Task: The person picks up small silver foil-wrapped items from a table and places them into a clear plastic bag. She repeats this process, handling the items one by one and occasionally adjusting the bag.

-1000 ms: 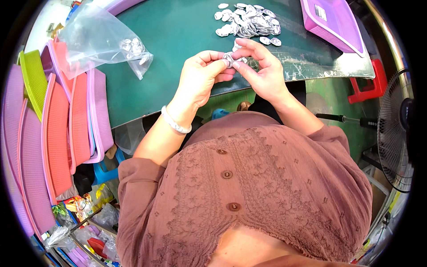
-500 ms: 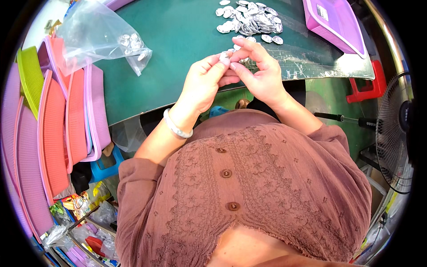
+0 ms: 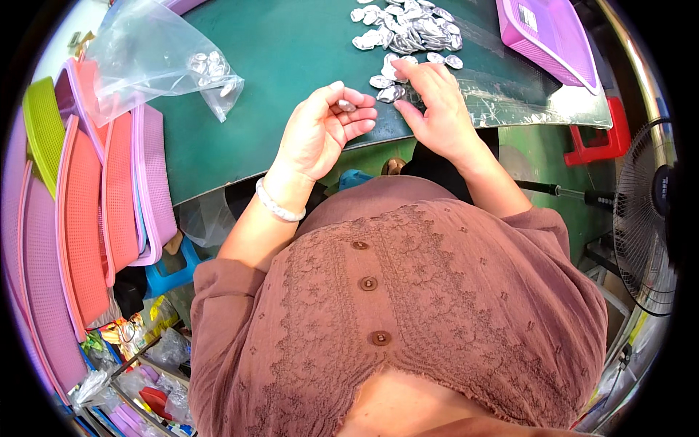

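Observation:
My left hand [image 3: 317,135], palm turned up and fingers half curled, holds one small silvery oval piece [image 3: 346,105] against its fingers. Just to its right, my right hand [image 3: 443,109] reaches over the table edge with thumb and fingers apart, and no piece shows between them. Close to its fingertips lie a few loose silvery pieces [image 3: 391,94]. Farther back is a heap of the same flat, shiny pieces [image 3: 419,33]. On the left of the table, a clear plastic bag [image 3: 156,62] has several such pieces in its corner.
The table has a dark green top [image 3: 291,47]. A purple plastic basket [image 3: 542,44] stands at its right end. Stacked baskets [image 3: 84,226] in purple, orange and green fill the left side. A standing fan [image 3: 644,218] and a red stool [image 3: 611,135] are on the right.
My hands have parted. The left has drawn slightly left and opened its palm somewhat, keeping a piece. The right has moved right, toward the loose pieces, with its fingers pointing down.

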A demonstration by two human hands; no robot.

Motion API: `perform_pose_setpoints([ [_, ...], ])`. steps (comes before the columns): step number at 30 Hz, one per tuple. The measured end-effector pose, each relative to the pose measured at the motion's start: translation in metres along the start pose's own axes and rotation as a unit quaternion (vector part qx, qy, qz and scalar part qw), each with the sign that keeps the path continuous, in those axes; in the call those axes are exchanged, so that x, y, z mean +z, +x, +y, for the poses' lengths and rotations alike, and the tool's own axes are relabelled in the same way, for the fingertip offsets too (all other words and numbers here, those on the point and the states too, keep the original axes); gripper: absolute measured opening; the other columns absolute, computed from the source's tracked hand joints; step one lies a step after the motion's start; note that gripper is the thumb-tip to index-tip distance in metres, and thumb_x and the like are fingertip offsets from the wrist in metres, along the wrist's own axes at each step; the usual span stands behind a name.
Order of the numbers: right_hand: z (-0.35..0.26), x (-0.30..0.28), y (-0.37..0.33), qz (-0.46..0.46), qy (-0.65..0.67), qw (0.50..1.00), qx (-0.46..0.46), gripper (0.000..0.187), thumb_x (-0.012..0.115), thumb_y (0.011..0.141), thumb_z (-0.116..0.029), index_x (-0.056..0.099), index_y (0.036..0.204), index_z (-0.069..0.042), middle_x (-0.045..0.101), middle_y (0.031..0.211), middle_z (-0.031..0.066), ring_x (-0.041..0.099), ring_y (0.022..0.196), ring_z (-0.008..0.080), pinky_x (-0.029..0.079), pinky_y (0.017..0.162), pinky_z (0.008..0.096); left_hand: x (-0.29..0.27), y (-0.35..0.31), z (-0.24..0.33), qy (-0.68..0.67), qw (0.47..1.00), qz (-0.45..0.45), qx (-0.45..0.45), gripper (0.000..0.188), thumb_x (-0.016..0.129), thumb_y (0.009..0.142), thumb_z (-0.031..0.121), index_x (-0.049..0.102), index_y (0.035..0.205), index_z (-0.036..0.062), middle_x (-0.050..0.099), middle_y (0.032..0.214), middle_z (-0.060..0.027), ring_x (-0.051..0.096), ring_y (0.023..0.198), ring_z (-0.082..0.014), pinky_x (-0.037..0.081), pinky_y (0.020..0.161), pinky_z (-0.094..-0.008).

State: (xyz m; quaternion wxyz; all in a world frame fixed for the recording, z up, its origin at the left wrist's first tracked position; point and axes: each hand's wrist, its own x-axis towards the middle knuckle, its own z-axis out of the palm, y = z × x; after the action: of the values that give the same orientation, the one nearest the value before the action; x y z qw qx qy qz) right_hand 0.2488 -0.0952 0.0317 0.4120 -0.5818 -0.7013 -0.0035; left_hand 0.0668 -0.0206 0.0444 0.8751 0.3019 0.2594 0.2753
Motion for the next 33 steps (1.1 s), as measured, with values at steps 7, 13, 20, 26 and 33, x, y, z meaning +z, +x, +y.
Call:
perform_pose_setpoints([
  [7,-0.004,-0.006,-0.008,-0.09,0.048,0.995,-0.016,0.051,0.064,0.066,-0.002,0.05,0.114,-0.007,0.057,0.094,0.0067,0.051,0.087,0.0264,0.039,0.078,0.0363,0.002,-0.003,0.0,0.108,0.993,0.055,-0.011,0.016,0.052,0.086,0.016,0.058,0.088,0.0005,0.059,0.083,-0.0085,0.055,0.07,-0.0137,0.045,0.059,-0.0229],
  [13,-0.007,-0.002,-0.009,-0.069,0.054,0.996,-0.01,0.051,0.064,0.067,-0.003,0.05,0.115,-0.007,0.059,0.095,0.0072,0.052,0.082,0.0257,0.04,0.077,0.0361,0.002,-0.002,-0.004,0.132,0.989,0.061,-0.007,0.011,0.054,0.084,0.01,0.057,0.09,0.0007,0.058,0.079,-0.0064,0.05,0.061,-0.0093,0.04,0.049,-0.0192],
  [20,-0.008,0.006,-0.006,-0.039,0.127,0.99,0.045,0.047,0.062,0.07,0.0,0.052,0.115,-0.01,0.063,0.085,0.0037,0.055,0.08,0.0225,0.045,0.069,0.0334,0.002,-0.005,-0.004,0.153,0.986,0.066,0.001,0.015,0.054,0.085,0.01,0.057,0.095,0.0006,0.058,0.079,-0.0054,0.049,0.059,-0.008,0.039,0.048,-0.0184],
  [26,-0.007,0.01,-0.003,-0.003,0.143,0.989,0.026,0.041,0.057,0.073,0.004,0.053,0.113,-0.008,0.062,0.085,0.0048,0.056,0.08,0.0228,0.047,0.065,0.0318,0.004,-0.007,-0.006,0.19,0.979,0.069,0.009,0.016,0.057,0.082,0.008,0.057,0.096,0.0005,0.057,0.079,-0.0044,0.048,0.06,-0.0076,0.039,0.05,-0.0194],
  [33,-0.005,0.01,-0.003,-0.005,0.109,0.994,0.0,0.041,0.054,0.072,0.006,0.054,0.111,-0.006,0.062,0.085,0.0063,0.055,0.082,0.0243,0.046,0.07,0.0338,0.013,-0.012,-0.018,0.629,0.755,0.025,0.184,0.025,0.071,0.069,0.011,0.06,0.089,0.0012,0.052,0.074,-0.0013,0.048,0.063,-0.0095,0.042,0.058,-0.0229],
])
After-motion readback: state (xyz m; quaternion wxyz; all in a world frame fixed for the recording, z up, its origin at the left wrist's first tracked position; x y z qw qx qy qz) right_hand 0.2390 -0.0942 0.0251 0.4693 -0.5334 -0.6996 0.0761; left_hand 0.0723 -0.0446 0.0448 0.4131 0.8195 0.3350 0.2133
